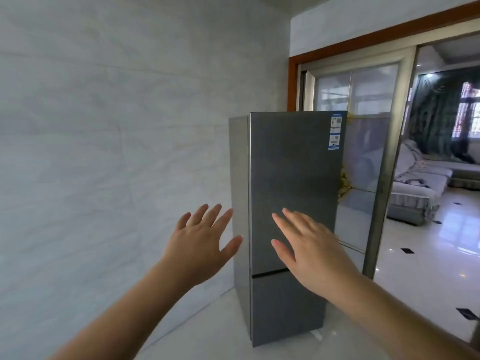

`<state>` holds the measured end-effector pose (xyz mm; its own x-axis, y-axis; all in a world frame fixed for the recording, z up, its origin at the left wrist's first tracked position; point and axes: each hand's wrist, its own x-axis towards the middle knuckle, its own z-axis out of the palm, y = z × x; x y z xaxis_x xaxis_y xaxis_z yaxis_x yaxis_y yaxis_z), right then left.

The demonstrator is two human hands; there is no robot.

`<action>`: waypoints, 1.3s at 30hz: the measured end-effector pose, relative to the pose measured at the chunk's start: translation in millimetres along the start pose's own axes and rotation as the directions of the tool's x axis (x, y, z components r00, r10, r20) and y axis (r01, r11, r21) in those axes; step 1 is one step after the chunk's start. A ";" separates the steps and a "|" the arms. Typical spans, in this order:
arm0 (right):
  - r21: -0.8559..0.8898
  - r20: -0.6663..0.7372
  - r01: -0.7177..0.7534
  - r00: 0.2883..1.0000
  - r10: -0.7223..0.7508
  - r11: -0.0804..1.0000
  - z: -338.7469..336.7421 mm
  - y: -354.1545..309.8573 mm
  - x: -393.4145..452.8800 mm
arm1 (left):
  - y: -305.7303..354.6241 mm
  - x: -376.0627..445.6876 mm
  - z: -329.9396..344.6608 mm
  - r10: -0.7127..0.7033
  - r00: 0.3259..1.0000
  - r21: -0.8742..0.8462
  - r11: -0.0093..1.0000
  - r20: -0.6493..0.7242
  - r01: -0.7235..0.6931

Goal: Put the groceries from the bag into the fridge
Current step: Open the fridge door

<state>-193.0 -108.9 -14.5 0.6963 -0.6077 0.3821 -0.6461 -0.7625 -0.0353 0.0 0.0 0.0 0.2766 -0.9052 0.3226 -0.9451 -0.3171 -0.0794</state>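
Grey two-door fridge [293,183], upright on pale glossy floor [420,268], both doors closed, thin dark seam between upper and lower door. Left side of cabinet close to marbled white wall [104,152]; right side just beside a sliding glass door [363,157] in a brown frame. Three labels [335,133] stacked at upper right corner of upper door. Open floor in front of and to the right of fridge. Two bare hands raised before it: left hand [200,242] with fingers spread, holding nothing, level with fridge's left edge; right hand [309,245] flat, fingers straight, empty, over upper door, contact not discernible. One grey sofa [418,188] beyond doorway.
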 end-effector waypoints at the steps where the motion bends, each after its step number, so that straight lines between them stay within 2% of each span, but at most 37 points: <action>1: 0.001 0.002 -0.003 1.000 0.003 1.000 1.7 8.8 0.3 | 5.0 5.6 3.7 0.019 1.000 -0.002 1.000 0.006 -0.019; 4: -0.002 -0.018 -0.013 1.000 0.013 1.000 19.5 47.3 7.7 | 18.2 29.0 22.6 0.046 0.998 -0.008 0.999 -0.030 -0.046; 11: 0.033 0.014 -0.036 0.999 0.035 0.999 50.6 134.9 34.6 | 60.3 87.2 62.0 0.003 0.999 0.041 0.999 0.037 -0.005; 18: 0.088 0.023 -0.009 1.000 0.007 0.996 75.8 178.4 77.7 | 80.1 130.3 83.4 -0.056 0.998 0.082 0.995 0.019 0.054; 28: 0.133 0.062 0.036 0.997 -0.044 0.990 125.5 179.9 144.8 | 56.6 175.3 122.0 -0.104 0.993 0.095 0.991 0.050 0.099; 39: 0.079 0.072 0.043 0.996 -0.049 0.996 173.9 135.8 258.5 | -26.3 254.5 170.6 -0.072 0.997 -0.011 0.997 -0.005 0.072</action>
<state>-46.4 -408.1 -81.1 0.7477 -0.5840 0.3162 -0.5887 -0.8032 -0.0914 125.0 -270.2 -76.7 0.3431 -0.8786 0.3322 -0.9246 -0.3783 -0.0456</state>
